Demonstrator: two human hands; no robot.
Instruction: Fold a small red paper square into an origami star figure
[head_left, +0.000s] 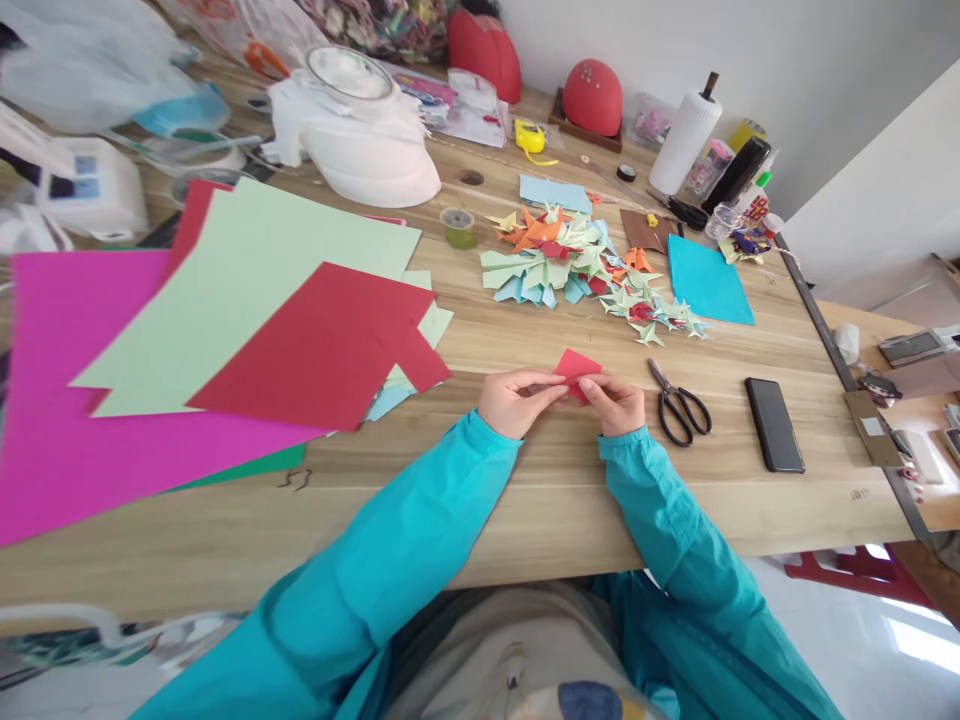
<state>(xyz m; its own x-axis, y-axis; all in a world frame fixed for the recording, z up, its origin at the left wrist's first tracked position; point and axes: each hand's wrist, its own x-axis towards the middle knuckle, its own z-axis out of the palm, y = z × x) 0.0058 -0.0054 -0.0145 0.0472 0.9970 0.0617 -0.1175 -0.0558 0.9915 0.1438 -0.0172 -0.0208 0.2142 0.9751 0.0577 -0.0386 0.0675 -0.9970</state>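
Observation:
A small piece of red paper (pixel 576 365) is pinched between my two hands, above the wooden table (pixel 480 500). My left hand (pixel 519 400) grips its left edge between thumb and fingers. On the lower right side, my right hand (pixel 615 402) holds it with the thumb on top. Just right of my right hand lie black-handled scissors (pixel 679 402), apart from it. Beyond the hands is a pile of folded paper pieces (pixel 555 265) in green, orange, red and blue. Whether the held paper carries a fold is hard to make out.
Large sheets lie at left: red paper (pixel 322 350), pale green paper (pixel 247 270) and magenta paper (pixel 90 400). A black phone (pixel 774 425) rests at right, a turquoise sheet (pixel 709 280) behind it. Farther back are a yellow tape measure (pixel 529 136) and a white roll (pixel 684 135).

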